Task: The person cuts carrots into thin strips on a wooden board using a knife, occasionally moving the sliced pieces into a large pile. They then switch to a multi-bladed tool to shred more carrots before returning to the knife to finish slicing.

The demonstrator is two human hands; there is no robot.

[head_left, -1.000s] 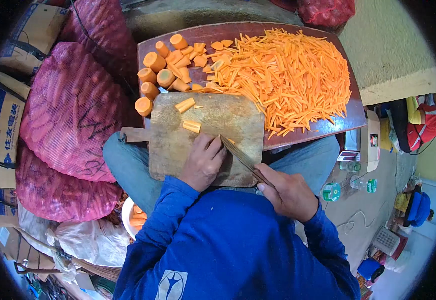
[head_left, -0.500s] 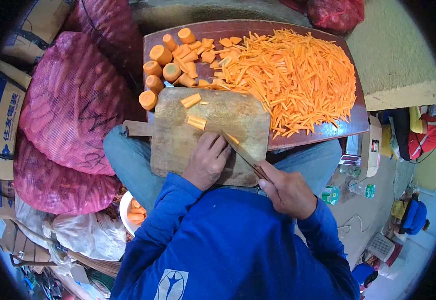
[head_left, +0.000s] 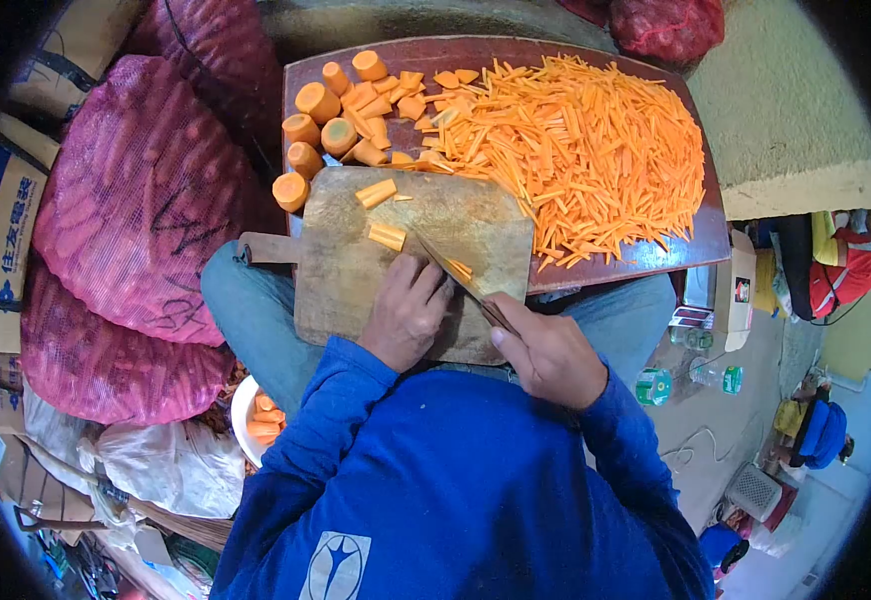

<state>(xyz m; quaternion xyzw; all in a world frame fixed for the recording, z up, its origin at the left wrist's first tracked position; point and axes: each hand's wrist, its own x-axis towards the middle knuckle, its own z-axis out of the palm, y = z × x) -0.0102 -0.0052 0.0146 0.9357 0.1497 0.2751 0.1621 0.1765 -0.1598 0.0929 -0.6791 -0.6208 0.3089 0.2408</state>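
Note:
My right hand (head_left: 553, 355) grips the handle of a knife (head_left: 453, 267), its blade slanting up and left across the wooden cutting board (head_left: 341, 290). Beside the blade, my left hand (head_left: 404, 318) presses on the board with curled fingers; whatever lies under them is hidden. A few thin carrot strips (head_left: 462, 269) rest along the blade's right side. Two cut carrot pieces (head_left: 388, 236) lie on the board above my left hand. Past the board's upper right edge is a large heap of carrot sticks (head_left: 606, 150).
Carrot chunks (head_left: 317, 102) stand at the left of the dark red table (head_left: 646, 262). Mesh sacks (head_left: 146, 200) are piled at left, near a white bowl (head_left: 244, 420) of carrot pieces. Plastic bottles (head_left: 653, 386) lie on the floor at right. Another person (head_left: 822, 434) is farther right.
The knife and my right hand have shifted left, closer to my left fingers. More thin strips show beside the blade. The whole view has moved slightly.

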